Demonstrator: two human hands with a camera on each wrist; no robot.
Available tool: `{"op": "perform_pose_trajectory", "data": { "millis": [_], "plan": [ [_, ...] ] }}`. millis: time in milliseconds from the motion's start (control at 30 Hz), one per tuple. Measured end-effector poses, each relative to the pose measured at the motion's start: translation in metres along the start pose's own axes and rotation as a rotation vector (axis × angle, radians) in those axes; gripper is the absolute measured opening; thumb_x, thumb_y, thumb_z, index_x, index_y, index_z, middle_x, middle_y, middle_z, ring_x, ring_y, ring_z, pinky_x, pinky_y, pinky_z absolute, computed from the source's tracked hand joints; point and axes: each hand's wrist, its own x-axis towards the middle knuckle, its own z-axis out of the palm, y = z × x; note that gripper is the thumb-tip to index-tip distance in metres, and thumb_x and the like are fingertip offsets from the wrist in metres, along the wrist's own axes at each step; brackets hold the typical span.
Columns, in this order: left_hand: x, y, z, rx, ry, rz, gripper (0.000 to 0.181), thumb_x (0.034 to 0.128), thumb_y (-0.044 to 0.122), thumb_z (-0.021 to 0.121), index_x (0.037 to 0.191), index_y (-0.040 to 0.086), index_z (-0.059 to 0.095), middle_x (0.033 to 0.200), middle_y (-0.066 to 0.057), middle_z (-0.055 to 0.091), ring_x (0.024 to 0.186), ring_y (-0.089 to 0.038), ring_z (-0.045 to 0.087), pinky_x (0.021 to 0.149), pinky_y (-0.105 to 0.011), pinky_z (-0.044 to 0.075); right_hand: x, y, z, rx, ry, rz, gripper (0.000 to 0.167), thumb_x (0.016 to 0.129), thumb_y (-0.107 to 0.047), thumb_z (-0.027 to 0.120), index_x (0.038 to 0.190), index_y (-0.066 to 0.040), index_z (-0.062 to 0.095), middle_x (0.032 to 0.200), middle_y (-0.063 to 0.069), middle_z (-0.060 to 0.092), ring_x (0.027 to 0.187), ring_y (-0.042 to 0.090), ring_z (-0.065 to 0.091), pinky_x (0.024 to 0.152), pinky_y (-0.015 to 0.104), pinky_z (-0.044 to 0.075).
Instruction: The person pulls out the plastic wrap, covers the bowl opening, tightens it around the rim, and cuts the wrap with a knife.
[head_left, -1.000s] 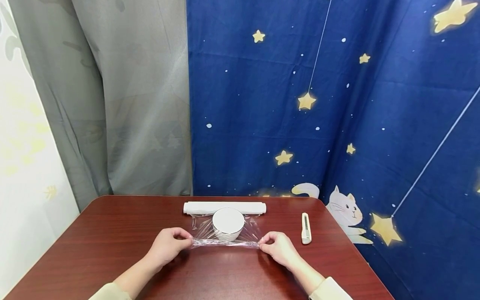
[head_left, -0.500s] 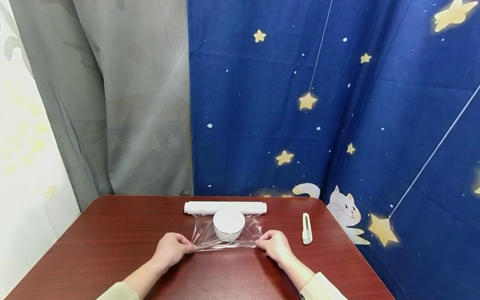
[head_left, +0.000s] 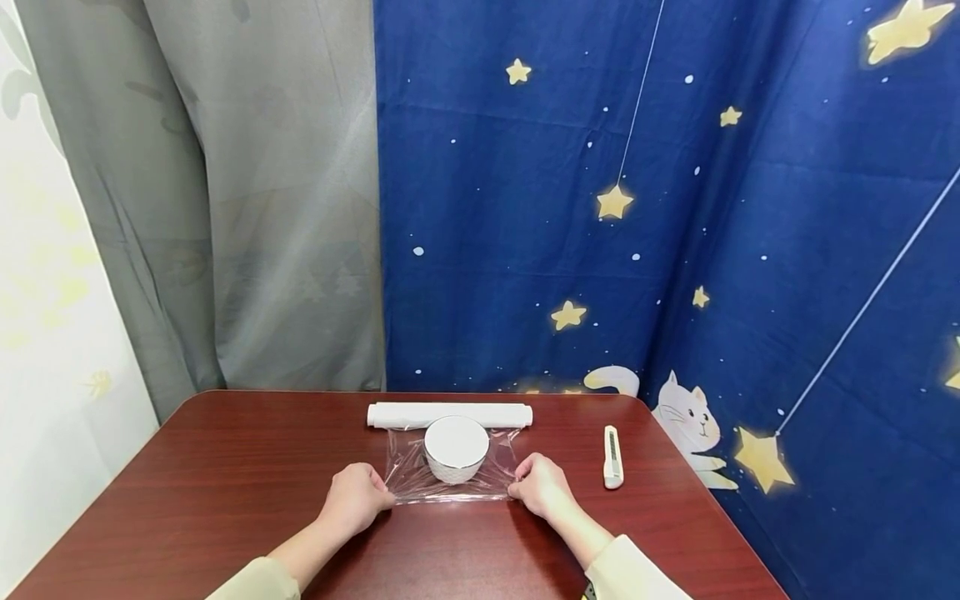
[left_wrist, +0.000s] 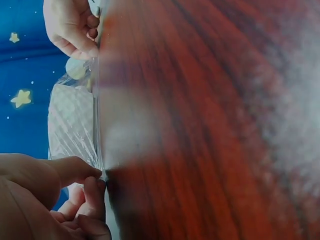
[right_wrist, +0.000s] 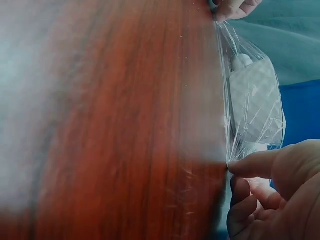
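Note:
Clear plastic wrap [head_left: 408, 467] stretches from a white roll [head_left: 450, 414] over a white bowl [head_left: 456, 450] and down to the table in front of it. My left hand [head_left: 356, 500] pinches the near left corner of the film between thumb and finger, low at the tabletop. At the near right corner my right hand [head_left: 542, 486] pinches the film the same way. Both wrist views show the film's edge [right_wrist: 226, 110] drawn into a line between the hands, with the bowl's patterned side [left_wrist: 72, 122] behind it.
A white utility knife [head_left: 612, 457] lies on the dark red wooden table [head_left: 225, 483], right of the right hand. The roll lies behind the bowl near the table's back edge. Grey and blue curtains [head_left: 517, 208] hang behind the table.
Both hands have come down and slightly toward each other, bringing the film's near edge down to the tabletop in front of the bowl. The roll, bowl and utility knife stay put.

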Motion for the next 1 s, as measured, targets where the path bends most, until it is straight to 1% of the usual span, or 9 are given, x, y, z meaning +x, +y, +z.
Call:
{"op": "perform_pose_trajectory", "data": {
  "millis": [167, 300, 500, 567, 667, 733, 833, 900, 1000],
  "plan": [
    [0.005, 0.001, 0.0, 0.036, 0.021, 0.015, 0.028, 0.0673, 0.022, 0.091, 0.065, 0.022, 0.064, 0.065, 0.007, 0.062, 0.066, -0.014, 0.059, 0.063, -0.036, 0.054, 0.007, -0.006, 0.001, -0.055, -0.008, 0.004, 0.023, 0.071, -0.022, 0.088, 0.064, -0.032, 0.068, 0.065, -0.016, 0.065, 0.067, 0.008, 0.058, 0.069, 0.029, 0.051],
    [0.011, 0.007, -0.001, 0.073, 0.028, 0.017, 0.028, 0.0688, 0.023, 0.091, 0.066, 0.022, 0.063, 0.066, 0.006, 0.062, 0.068, -0.016, 0.061, 0.063, -0.039, 0.055, 0.007, -0.017, -0.006, -0.054, 0.002, 0.003, 0.021, 0.073, -0.021, 0.089, 0.066, -0.028, 0.07, 0.067, -0.012, 0.067, 0.068, 0.011, 0.059, 0.067, 0.03, 0.049],
    [0.02, 0.02, 0.0, 0.023, 0.046, -0.055, 0.04, 0.0686, 0.017, 0.092, 0.085, 0.015, 0.056, 0.074, -0.003, 0.065, 0.073, -0.026, 0.064, 0.065, -0.042, 0.05, 0.015, -0.022, -0.01, -0.047, -0.004, 0.009, 0.017, 0.079, -0.026, 0.086, 0.071, -0.029, 0.072, 0.071, -0.011, 0.067, 0.068, 0.014, 0.057, 0.062, 0.032, 0.046],
    [0.024, 0.025, 0.0, 0.022, 0.043, -0.074, 0.039, 0.0715, 0.018, 0.092, 0.087, 0.015, 0.057, 0.078, -0.006, 0.066, 0.074, -0.029, 0.064, 0.064, -0.043, 0.05, 0.012, -0.035, -0.017, 0.03, -0.024, 0.042, 0.015, 0.08, -0.021, 0.085, 0.071, -0.025, 0.073, 0.066, -0.008, 0.068, 0.062, 0.012, 0.06, 0.059, 0.031, 0.05],
    [0.023, 0.038, -0.005, 0.042, 0.04, -0.078, 0.028, 0.0763, 0.019, 0.09, 0.079, 0.017, 0.063, 0.082, -0.008, 0.066, 0.076, -0.029, 0.065, 0.065, -0.045, 0.052, 0.005, -0.055, -0.026, 0.218, -0.058, 0.092, 0.01, 0.084, -0.009, 0.08, 0.076, -0.013, 0.076, 0.059, 0.0, 0.069, 0.051, 0.007, 0.062, 0.052, 0.027, 0.056],
    [0.026, 0.042, -0.005, 0.045, 0.04, -0.076, 0.023, 0.0782, 0.019, 0.088, 0.072, 0.019, 0.065, 0.079, -0.005, 0.066, 0.074, -0.026, 0.064, 0.065, -0.044, 0.053, -0.002, -0.075, -0.033, 0.375, -0.082, 0.176, 0.005, 0.086, -0.001, 0.079, 0.081, -0.001, 0.078, 0.059, 0.008, 0.071, 0.047, 0.008, 0.065, 0.049, 0.027, 0.059],
    [0.024, 0.053, -0.008, -0.032, 0.04, -0.098, 0.017, 0.0795, 0.012, 0.082, 0.069, 0.016, 0.069, 0.067, -0.002, 0.069, 0.063, -0.019, 0.068, 0.061, -0.035, 0.053, -0.003, -0.084, -0.032, 0.549, -0.084, 0.234, 0.006, 0.092, 0.005, 0.074, 0.094, 0.009, 0.078, 0.071, 0.01, 0.076, 0.056, 0.006, 0.069, 0.057, 0.025, 0.063],
    [0.024, 0.06, -0.009, -0.176, 0.027, -0.142, 0.01, 0.0827, 0.007, 0.077, 0.073, 0.01, 0.075, 0.061, 0.0, 0.07, 0.055, -0.012, 0.069, 0.057, -0.028, 0.054, 0.0, -0.087, -0.029, 0.675, -0.087, 0.276, 0.014, 0.096, 0.007, 0.07, 0.105, 0.015, 0.077, 0.08, 0.013, 0.079, 0.064, 0.009, 0.073, 0.065, 0.026, 0.065],
    [0.022, 0.075, -0.012, -0.487, 0.0, -0.227, 0.009, 0.0906, -0.002, 0.071, 0.092, -0.007, 0.079, 0.065, -0.009, 0.076, 0.055, -0.009, 0.072, 0.056, -0.022, 0.059, 0.003, -0.09, -0.025, 0.83, -0.085, 0.331, 0.023, 0.101, 0.003, 0.062, 0.116, 0.018, 0.071, 0.088, 0.014, 0.08, 0.073, 0.013, 0.077, 0.073, 0.031, 0.068]
  ]
}}
